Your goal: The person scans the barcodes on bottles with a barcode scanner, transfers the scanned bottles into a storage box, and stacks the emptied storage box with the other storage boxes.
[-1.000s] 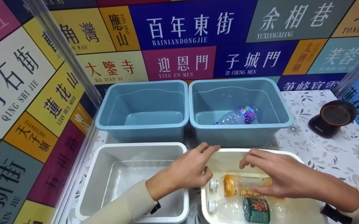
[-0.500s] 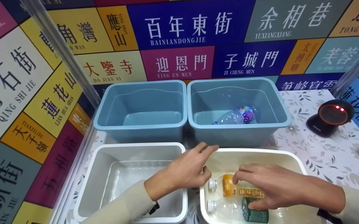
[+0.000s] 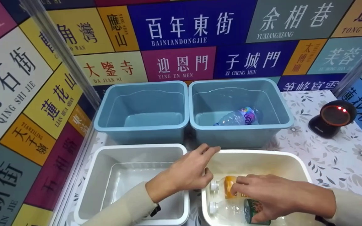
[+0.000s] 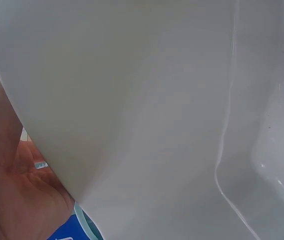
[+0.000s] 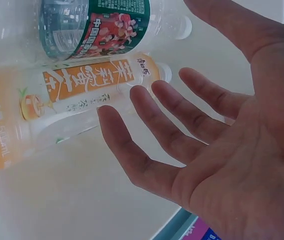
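My left hand (image 3: 187,171) hangs over the gap between the two white bins, its fingertips at the near-left corner of the cream-white right bin (image 3: 259,152). Its fingers are loosely bent and hold nothing. Inside that bin lie two clear plastic bottles side by side. One bottle has an orange label (image 3: 230,187), the other a dark green label (image 3: 250,207). Over them my right hand (image 3: 278,194) reaches down, covering part of both. In the right wrist view its fingers are spread and loosely bent beside the orange-labelled bottle (image 5: 87,82), with no grip visible.
A grey-white bin (image 3: 149,155) stands at left. Behind are two blue bins, the left one (image 3: 141,128) and the right one (image 3: 240,127), which holds a purple-labelled bottle (image 3: 248,116). A black scanner-like device (image 3: 330,122) with red lights stands on the flowered tablecloth (image 3: 350,163).
My right hand has moved down and slightly left into the bin, over the bottles. The black device's red lights have come on. My left hand stays put.
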{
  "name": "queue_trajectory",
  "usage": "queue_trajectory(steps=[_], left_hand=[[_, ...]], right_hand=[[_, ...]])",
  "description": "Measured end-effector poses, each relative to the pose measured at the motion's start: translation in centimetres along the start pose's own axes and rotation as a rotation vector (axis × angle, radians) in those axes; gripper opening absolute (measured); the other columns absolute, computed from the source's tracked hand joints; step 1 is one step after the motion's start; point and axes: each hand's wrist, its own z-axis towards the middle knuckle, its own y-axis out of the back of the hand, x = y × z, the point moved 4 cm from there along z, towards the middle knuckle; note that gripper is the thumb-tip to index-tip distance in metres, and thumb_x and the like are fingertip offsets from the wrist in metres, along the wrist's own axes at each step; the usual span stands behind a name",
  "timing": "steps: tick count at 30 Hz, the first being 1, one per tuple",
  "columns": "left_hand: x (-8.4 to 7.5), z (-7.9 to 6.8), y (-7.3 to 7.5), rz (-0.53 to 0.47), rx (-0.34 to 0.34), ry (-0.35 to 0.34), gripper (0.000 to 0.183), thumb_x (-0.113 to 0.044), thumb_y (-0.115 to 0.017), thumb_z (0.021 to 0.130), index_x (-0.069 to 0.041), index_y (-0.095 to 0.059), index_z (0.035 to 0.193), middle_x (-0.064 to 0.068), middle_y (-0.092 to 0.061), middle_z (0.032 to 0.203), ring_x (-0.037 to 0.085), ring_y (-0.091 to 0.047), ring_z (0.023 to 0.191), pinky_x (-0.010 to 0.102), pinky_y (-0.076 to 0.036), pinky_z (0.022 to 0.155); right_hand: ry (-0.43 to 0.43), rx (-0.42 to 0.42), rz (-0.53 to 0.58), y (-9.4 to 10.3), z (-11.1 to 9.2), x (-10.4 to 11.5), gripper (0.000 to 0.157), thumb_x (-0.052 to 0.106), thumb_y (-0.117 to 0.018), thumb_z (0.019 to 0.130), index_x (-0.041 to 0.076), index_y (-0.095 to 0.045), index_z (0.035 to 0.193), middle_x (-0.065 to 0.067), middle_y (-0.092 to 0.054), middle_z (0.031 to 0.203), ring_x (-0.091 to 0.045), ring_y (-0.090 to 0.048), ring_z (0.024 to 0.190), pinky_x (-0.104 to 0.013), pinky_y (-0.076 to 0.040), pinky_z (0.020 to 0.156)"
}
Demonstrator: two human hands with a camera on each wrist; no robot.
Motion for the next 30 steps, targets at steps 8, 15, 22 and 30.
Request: queue_trajectory(steps=[8,15,22,30], left_hand=[[0.1,0.0,-0.1,-0.001,0.014,0.019,0.074,-0.01,-0.063,0.085,-0.007,-0.05,0.158,0.012,-0.066,0.132,0.02,-0.068,0.099,0.029,-0.062,0.083],[0.0,0.0,-0.2,0.002,0.01,0.018,0.074,-0.011,-0.063,0.085,-0.008,-0.05,0.158,0.012,-0.066,0.132,0.02,-0.068,0.1,0.029,-0.062,0.082],[0.0,-0.3,-0.1,0.025,-0.013,0.019,0.074,-0.011,-0.064,0.084,-0.007,-0.051,0.157,0.011,-0.066,0.131,0.021,-0.069,0.099,0.032,-0.062,0.083],[-0.1,-0.2,0.0,0.028,-0.007,0.01,0.073,-0.013,-0.065,0.085,-0.007,-0.051,0.157,0.012,-0.067,0.131,0.02,-0.069,0.098,0.03,-0.062,0.08]], right_hand=[[-0.03,0.07,0.025,-0.5,0.7,0.3,0.074,0.045,-0.094,0.079,0.033,-0.059,0.144,0.006,-0.063,0.139,-0.006,-0.061,0.111,-0.041,-0.065,0.09],[0.044,0.046,-0.094,-1.2,1.0,0.7,0.077,0.051,-0.093,0.08,0.026,-0.057,0.143,0.006,-0.062,0.13,-0.008,-0.061,0.11,-0.035,-0.063,0.08],[0.08,0.064,-0.132,-2.2,1.8,0.8,0.075,0.051,-0.094,0.078,0.025,-0.055,0.136,0.006,-0.061,0.125,-0.006,-0.06,0.105,-0.03,-0.06,0.08],[0.077,0.088,-0.052,-3.3,2.3,0.6,0.068,0.059,-0.089,0.082,0.028,-0.054,0.131,0.01,-0.059,0.118,-0.001,-0.055,0.097,-0.026,-0.054,0.071]])
